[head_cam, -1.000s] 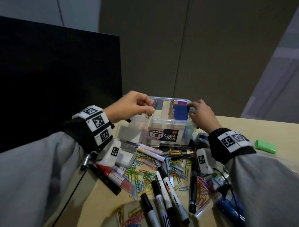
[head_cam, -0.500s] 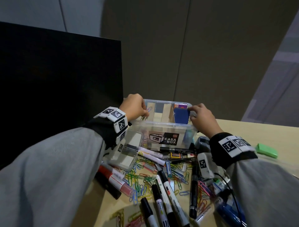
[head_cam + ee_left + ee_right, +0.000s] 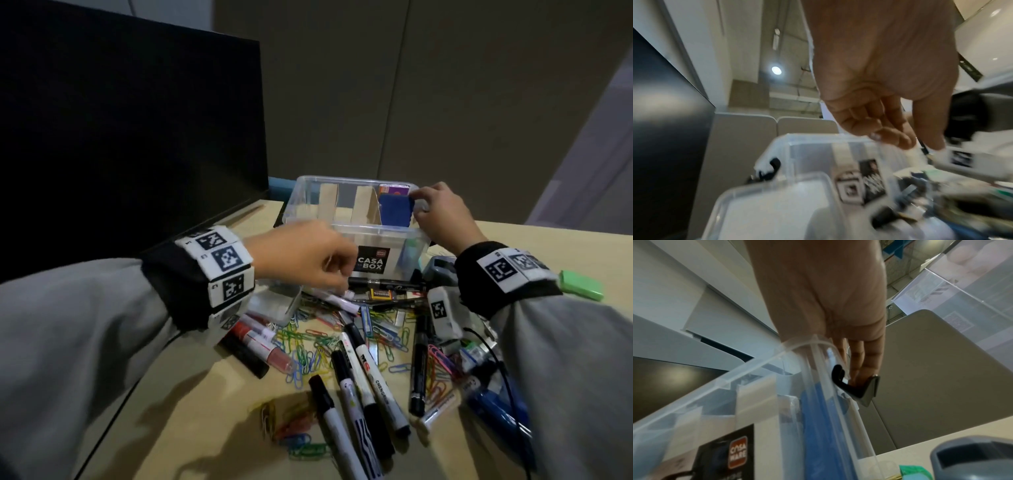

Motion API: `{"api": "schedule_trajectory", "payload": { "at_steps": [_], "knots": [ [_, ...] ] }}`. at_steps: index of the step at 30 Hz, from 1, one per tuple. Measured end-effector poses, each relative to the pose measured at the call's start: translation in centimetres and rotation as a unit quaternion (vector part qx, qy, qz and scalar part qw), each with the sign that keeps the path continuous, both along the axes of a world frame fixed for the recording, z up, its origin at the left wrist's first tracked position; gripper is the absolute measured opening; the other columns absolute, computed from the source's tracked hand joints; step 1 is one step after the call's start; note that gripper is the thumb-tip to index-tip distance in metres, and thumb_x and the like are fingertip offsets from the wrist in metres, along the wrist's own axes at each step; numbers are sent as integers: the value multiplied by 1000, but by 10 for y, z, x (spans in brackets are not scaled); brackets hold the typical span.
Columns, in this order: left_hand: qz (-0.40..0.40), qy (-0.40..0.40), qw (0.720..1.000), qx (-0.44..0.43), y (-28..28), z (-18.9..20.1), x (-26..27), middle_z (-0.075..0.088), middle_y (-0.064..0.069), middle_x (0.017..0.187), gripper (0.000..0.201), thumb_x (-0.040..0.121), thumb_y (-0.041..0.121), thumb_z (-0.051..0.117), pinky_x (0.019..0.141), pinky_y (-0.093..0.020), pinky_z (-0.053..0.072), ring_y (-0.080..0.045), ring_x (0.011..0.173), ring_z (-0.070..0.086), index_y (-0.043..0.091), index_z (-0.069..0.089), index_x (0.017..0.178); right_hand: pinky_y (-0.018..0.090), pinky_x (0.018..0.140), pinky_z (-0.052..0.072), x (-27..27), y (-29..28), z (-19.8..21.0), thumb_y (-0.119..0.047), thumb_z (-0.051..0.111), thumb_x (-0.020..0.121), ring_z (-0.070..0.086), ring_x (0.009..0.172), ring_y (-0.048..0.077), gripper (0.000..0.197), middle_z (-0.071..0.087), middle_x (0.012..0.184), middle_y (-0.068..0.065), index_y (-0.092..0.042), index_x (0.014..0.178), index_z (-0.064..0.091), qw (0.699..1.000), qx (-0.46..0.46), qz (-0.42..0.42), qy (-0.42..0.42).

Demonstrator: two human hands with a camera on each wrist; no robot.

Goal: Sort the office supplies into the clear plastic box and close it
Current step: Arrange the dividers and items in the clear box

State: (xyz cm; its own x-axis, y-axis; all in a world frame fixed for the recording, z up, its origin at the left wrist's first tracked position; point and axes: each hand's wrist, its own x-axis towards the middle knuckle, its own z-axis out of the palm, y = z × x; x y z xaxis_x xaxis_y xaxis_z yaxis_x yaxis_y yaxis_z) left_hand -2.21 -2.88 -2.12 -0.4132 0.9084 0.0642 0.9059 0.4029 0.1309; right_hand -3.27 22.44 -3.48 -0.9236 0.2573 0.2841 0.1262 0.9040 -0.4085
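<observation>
At the clear plastic box [image 3: 346,233], long axis left-right, right hand [image 3: 442,219] fingers grip its end, left hand [image 3: 308,257] fingers curled

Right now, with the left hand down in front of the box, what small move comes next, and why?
Probably pinch one pen from the pile. The left hand, fingers curled and seemingly empty, hovers over the pens by the clear box, which the right hand steadies at its rim.

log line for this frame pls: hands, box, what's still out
left hand: empty, low before clear box | right hand: grip on box right rim | box: open | markers, paper clips: on table
</observation>
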Motion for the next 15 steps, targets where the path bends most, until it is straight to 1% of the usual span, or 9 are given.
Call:
{"api": "schedule_trajectory", "payload": {
  "at_steps": [2,3,4,5,7,8,9,12,15],
  "knots": [
    [-22,-12,996,-81,-4,-16,8,59,13,89,16,87,41,66,64,-13,35,1,79,51,29,60,96,46,99,47,0,0,0,-15,43,100,50,118,31,35,44,134,10,-16,132,57,1000,0,0,-4],
    [-21,-10,992,-120,-6,-25,10,59,13,95,20,87,42,66,64,-14,34,-1,85,51,29,61,101,46,99,47,0,0,0,-15,43,100,50,118,31,35,44,135,10,-15,132,56,1000,0,0,-3],
    [-18,0,988,-154,-8,-32,11,59,11,99,25,86,44,66,66,-17,37,-5,92,51,29,63,105,46,99,47,0,0,0,-14,43,100,50,118,31,35,44,135,11,-15,132,57,1000,-2,0,0],
    [-14,18,983,-183,-9,-38,11,60,10,100,28,85,47,67,68,-23,42,-9,99,50,29,63,106,46,99,47,0,0,0,-14,43,100,50,119,31,35,44,135,11,-15,132,57,1000,-4,1,2],
    [0,56,973,-223,-10,-46,13,62,8,95,31,80,53,69,71,-33,46,-15,103,46,27,63,95,45,99,46,0,-1,-1,-14,44,99,50,119,31,35,44,135,10,-15,132,57,1000,-6,2,4],
    [7,69,970,-233,-10,-49,14,62,8,94,33,78,57,69,71,-34,45,-16,102,44,27,61,91,45,100,47,1,-1,-1,-14,45,99,50,119,31,35,44,135,10,-15,132,57,1000,-7,3,4],
    [9,74,968,-239,-10,-51,14,62,7,96,37,77,59,69,71,-34,43,-16,101,43,27,61,93,45,100,46,1,-1,-1,-14,46,99,50,119,31,35,44,135,10,-15,132,57,1000,-7,3,5],
    [-9,58,968,-243,-9,-56,16,62,8,107,52,75,63,69,74,-31,38,-15,102,42,28,58,112,43,100,45,1,0,0,-13,46,98,50,119,32,35,45,135,11,-15,131,57,1000,0,5,8],
    [-26,31,970,-238,-7,-58,18,59,10,117,59,77,60,69,80,-30,36,-14,108,42,29,52,124,42,100,43,1,0,0,-13,46,98,50,119,31,35,45,134,11,-14,132,57,1000,0,5,10]
  ]
}}
